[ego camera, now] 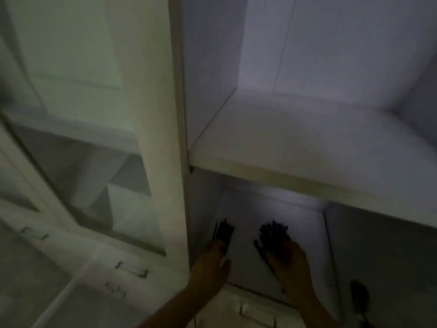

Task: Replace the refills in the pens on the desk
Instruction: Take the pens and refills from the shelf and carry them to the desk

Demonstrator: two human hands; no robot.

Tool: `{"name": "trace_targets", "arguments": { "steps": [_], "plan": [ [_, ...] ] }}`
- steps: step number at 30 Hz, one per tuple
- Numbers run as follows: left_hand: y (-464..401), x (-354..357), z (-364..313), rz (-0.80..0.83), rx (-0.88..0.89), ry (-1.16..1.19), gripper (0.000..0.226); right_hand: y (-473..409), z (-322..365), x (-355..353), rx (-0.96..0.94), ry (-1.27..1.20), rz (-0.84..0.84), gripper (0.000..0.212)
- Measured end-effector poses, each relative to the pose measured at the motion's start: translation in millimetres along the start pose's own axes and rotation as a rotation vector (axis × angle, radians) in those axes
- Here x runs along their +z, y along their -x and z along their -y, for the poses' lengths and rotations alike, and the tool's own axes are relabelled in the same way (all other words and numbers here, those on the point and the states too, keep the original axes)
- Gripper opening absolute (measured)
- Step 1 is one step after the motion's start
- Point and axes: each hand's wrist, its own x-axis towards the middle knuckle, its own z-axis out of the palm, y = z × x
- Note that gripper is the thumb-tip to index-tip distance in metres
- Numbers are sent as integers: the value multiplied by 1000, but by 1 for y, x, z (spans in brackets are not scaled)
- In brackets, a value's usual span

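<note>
Where dim, blurred view looks into white cupboard [165, 114], door frame runs down middle, glass door [78, 166] open at left. Shelf [307, 147] above, lower compartment [272, 209] beneath it. Both hands reach into lower compartment. Left hand [214, 259] grips dark bundle of pens [223, 230], near door frame. Right hand [289, 261] curled round second dark bundle [274, 235], thin sticks fanning upward. Bundles apart, side by side. Drawer handles [131, 269] lower left. Dark object [359, 297] at right, too blurred to identify.
</note>
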Motion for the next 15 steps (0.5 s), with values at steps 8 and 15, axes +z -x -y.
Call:
{"name": "trace_targets", "arguments": {
  "steps": [8,15],
  "plan": [
    [-49,26,1,61,-127,-344,61,-29,-13,0,61,327,0,96],
    [-69,37,-9,120,-317,-639,92,-56,-31,9,301,686,166,151]
  ]
}}
